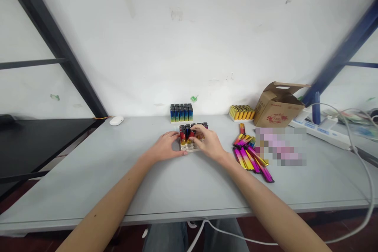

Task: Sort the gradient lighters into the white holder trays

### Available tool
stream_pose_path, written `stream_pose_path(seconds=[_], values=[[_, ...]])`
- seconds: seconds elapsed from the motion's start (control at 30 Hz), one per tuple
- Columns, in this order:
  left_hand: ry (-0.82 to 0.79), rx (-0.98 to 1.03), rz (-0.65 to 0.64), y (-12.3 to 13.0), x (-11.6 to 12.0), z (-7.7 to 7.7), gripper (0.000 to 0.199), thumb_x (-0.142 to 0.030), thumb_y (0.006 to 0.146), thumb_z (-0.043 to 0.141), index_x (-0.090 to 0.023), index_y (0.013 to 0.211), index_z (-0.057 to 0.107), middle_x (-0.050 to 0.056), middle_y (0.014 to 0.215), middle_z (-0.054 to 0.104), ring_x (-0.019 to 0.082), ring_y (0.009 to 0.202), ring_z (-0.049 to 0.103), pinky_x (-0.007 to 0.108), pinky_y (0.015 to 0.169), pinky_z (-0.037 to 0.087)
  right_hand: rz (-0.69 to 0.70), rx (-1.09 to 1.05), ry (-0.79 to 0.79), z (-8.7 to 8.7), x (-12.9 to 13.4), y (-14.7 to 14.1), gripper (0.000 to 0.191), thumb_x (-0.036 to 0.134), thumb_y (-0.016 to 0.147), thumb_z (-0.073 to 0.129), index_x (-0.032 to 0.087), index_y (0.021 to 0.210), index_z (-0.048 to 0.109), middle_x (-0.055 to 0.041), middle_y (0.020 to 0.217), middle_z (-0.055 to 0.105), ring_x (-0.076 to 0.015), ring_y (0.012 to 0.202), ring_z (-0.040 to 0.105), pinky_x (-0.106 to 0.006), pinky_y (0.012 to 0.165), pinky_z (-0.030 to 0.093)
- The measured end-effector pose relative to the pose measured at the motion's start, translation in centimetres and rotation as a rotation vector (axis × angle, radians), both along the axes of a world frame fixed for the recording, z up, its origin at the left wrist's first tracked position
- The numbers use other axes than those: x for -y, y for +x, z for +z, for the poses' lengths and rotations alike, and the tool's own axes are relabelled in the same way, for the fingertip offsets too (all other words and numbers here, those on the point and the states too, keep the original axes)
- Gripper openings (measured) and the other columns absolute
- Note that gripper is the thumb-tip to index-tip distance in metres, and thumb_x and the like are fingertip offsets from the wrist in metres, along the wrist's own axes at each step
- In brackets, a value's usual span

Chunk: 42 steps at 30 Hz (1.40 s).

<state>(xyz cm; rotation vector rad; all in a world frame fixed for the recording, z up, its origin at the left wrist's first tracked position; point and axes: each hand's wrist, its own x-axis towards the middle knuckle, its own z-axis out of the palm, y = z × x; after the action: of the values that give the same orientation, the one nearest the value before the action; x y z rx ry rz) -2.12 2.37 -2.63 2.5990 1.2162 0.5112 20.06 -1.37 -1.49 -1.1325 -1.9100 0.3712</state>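
Note:
A white tray point(193, 147) with round holes stands in the middle of the desk, with several upright lighter-like cylinders in its back and left part. My left hand point(165, 147) is at the tray's left side, thumb at its front left corner, fingers by the left edge. Over the tray, my right hand point(208, 141) has its thumb and fingers closed around a red cylinder point(191, 134). To the right lies a loose pile of pink, yellow and red cylinders point(249, 157). Behind the tray stands a block of blue-green ones point(181, 114).
Yellow cylinders point(242, 113) fill another tray at the back right, beside an open cardboard box point(279, 106). A power strip point(321, 132) and white cable point(362, 157) lie at the right. A white oval object point(116, 120) rests back left. Part of the desk is pixelated.

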Motion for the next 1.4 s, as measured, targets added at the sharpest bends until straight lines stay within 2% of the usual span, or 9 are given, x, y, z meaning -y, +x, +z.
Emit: stream_pose_path(seconds=[0.23,0.4,0.53,0.6,0.73,0.83,1.0,1.23,1.4], values=[[0.011,0.019,0.005,0.0,0.0,-0.1,0.070,-0.073,0.073,0.064,-0.023,0.120,0.063,0.010,0.128,0.061,0.035,0.122,0.054,0.046,0.105,0.043,-0.036,0.138,0.125,-0.4,-0.1,-0.1,0.028,0.027,0.093,0.056,0.027,0.118,0.067,-0.0059,0.105,0.073,-0.0204,0.091,0.067,-0.035,0.081,0.053],[0.015,0.027,0.001,0.0,-0.1,-0.1,0.068,-0.073,0.073,0.064,-0.022,0.118,0.064,0.011,0.125,0.062,0.035,0.119,0.056,0.046,0.103,0.045,-0.102,0.293,0.371,-0.1,-0.2,-0.4,0.030,0.032,0.093,0.054,0.026,0.118,0.069,-0.0117,0.141,0.053,-0.0295,0.132,0.043,-0.050,0.106,0.040],[0.010,0.032,0.008,0.0,-0.1,-0.2,0.070,-0.074,0.072,0.064,-0.023,0.121,0.063,0.011,0.129,0.061,0.035,0.121,0.055,0.046,0.105,0.044,-0.087,0.333,0.360,0.6,-0.4,0.2,0.039,0.038,0.096,0.048,0.024,0.130,0.061,-0.0112,0.151,0.042,-0.0283,0.141,0.033,-0.050,0.112,0.033],[-0.001,0.016,0.012,-0.1,-0.1,-0.1,0.074,-0.075,0.073,0.063,-0.023,0.125,0.061,0.011,0.134,0.058,0.036,0.126,0.051,0.047,0.108,0.041,-0.240,0.282,0.290,0.9,-0.8,1.4,0.045,0.038,0.097,0.043,0.020,0.136,0.054,-0.0139,0.151,0.041,-0.0293,0.140,0.033,-0.051,0.113,0.030],[-0.024,-0.026,0.016,-0.1,0.0,0.2,0.079,-0.075,0.074,0.062,-0.022,0.131,0.058,0.012,0.140,0.054,0.036,0.133,0.046,0.046,0.112,0.037,-0.805,0.283,-0.039,1.0,-2.2,5.9,0.053,0.034,0.094,0.041,0.005,0.138,0.049,-0.0264,0.150,0.038,-0.0390,0.140,0.033,-0.056,0.110,0.028],[-0.033,-0.040,0.016,0.0,0.1,0.4,0.079,-0.075,0.075,0.061,-0.021,0.133,0.057,0.012,0.142,0.052,0.036,0.134,0.044,0.047,0.113,0.035,-0.974,0.404,-0.350,0.6,-2.9,9.2,0.052,0.033,0.092,0.042,0.000,0.129,0.054,-0.0315,0.138,0.049,-0.0426,0.132,0.043,-0.057,0.106,0.029],[-0.036,-0.019,0.019,0.2,0.4,0.6,0.074,-0.072,0.074,0.064,-0.022,0.129,0.059,0.012,0.140,0.054,0.035,0.131,0.048,0.047,0.110,0.038,-0.851,0.511,-0.505,0.1,-2.9,10.6,0.040,0.023,0.091,0.037,0.005,0.114,0.065,-0.0266,0.119,0.066,-0.0392,0.121,0.056,-0.061,0.108,0.021],[-0.030,-0.009,0.021,0.2,0.3,0.5,0.076,-0.073,0.073,0.065,-0.022,0.130,0.059,0.012,0.138,0.056,0.035,0.129,0.049,0.047,0.110,0.039,-0.502,0.548,-0.321,-0.2,-3.0,7.6,0.046,0.007,0.085,0.045,0.024,0.124,0.062,-0.0088,0.122,0.069,-0.0247,0.111,0.063,-0.034,0.093,0.041],[-0.024,0.003,0.025,0.1,0.3,0.4,0.078,-0.074,0.072,0.064,-0.022,0.129,0.060,0.012,0.139,0.055,0.036,0.129,0.049,0.048,0.110,0.039,-0.555,0.516,-0.321,-0.5,-2.8,7.2,0.042,0.013,0.088,0.047,0.019,0.128,0.058,-0.0146,0.109,0.072,-0.0275,0.103,0.064,-0.034,0.083,0.044]])
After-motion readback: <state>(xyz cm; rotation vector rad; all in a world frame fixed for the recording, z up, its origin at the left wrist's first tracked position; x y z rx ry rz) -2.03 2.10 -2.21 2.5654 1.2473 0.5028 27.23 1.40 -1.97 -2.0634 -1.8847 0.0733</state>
